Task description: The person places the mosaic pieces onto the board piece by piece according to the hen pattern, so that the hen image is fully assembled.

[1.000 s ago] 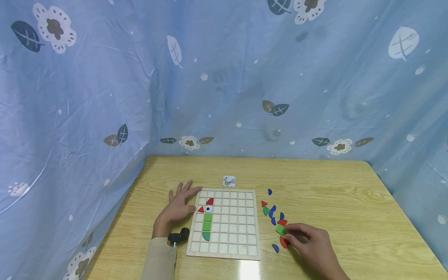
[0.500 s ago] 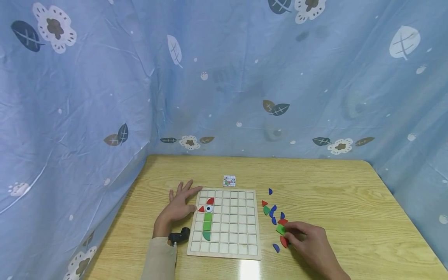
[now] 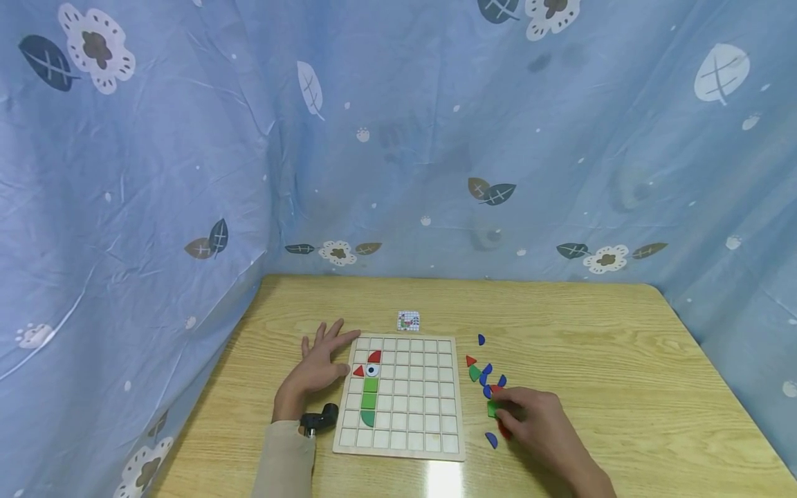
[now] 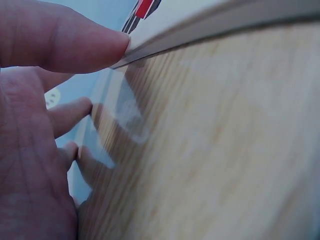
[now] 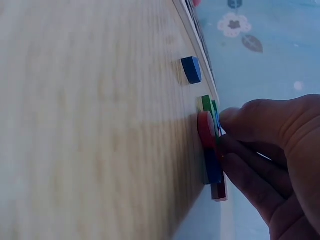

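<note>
In the head view my right hand [image 3: 538, 418] is over the loose pieces right of the board, thumb and forefinger pinching a green square tile [image 3: 492, 409]. Partly covered by that hand are a red piece [image 3: 505, 431] and another beyond the tile. The right wrist view shows the fingertips close behind a red piece [image 5: 204, 129] and a blue piece [image 5: 213, 167]. My left hand [image 3: 317, 366] lies spread, thumb and forefinger touching the left edge of the wooden grid board [image 3: 417, 440]. The left wrist view shows its thumb [image 4: 85, 42] against the board's side.
On the board stand a red quarter piece [image 3: 374, 357], an eye tile [image 3: 371, 371], a red triangle [image 3: 358, 371], green squares [image 3: 369, 400] and a green quarter piece [image 3: 368, 418]. A pattern card [image 3: 408, 320] lies behind it. Several blue half-rounds [image 3: 491, 440] are scattered at right.
My right hand has shifted slightly left, and the green square tile has moved left with it. The left hand and the pieces on the board stay where they were.
</note>
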`<state>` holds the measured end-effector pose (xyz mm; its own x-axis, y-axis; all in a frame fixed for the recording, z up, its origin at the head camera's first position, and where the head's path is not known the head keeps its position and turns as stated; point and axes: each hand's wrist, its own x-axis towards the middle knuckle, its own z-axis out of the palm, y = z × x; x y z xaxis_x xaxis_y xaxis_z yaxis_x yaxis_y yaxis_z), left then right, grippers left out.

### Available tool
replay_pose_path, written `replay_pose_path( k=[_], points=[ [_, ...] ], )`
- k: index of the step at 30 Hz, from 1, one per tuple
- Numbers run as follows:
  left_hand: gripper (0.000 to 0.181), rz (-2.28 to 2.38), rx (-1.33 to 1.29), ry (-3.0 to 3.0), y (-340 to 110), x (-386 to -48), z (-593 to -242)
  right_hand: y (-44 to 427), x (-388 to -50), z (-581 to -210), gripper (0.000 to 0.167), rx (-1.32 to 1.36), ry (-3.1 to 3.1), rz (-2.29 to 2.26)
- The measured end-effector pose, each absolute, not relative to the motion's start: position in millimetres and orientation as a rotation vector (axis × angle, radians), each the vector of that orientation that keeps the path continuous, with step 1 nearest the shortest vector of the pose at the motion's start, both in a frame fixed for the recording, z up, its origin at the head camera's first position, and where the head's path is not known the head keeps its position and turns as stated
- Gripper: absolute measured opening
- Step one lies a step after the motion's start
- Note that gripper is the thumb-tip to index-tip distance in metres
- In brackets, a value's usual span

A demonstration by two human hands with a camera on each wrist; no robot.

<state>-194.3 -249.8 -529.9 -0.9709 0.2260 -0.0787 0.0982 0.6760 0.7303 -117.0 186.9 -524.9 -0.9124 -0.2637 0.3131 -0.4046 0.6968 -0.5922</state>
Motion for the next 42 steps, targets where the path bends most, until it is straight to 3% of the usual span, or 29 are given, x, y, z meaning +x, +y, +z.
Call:
replay_pose_path(
  k=[10,19,42],
  points=[
    [0.076,1.19,0.26,2.723,-249,-193,-529,202,-117,-525,0.035,0.534,-2.719,0.822],
    [0.076,1.175,0.258,2.731,-250,-193,-529,201,-118,-525,0.033,0.752,-2.694,0.86],
    [0.078,1.178,0.264,2.733,-248,-193,-527,199,-122,-537,0.044,0.904,-2.538,1.049]
  ],
)
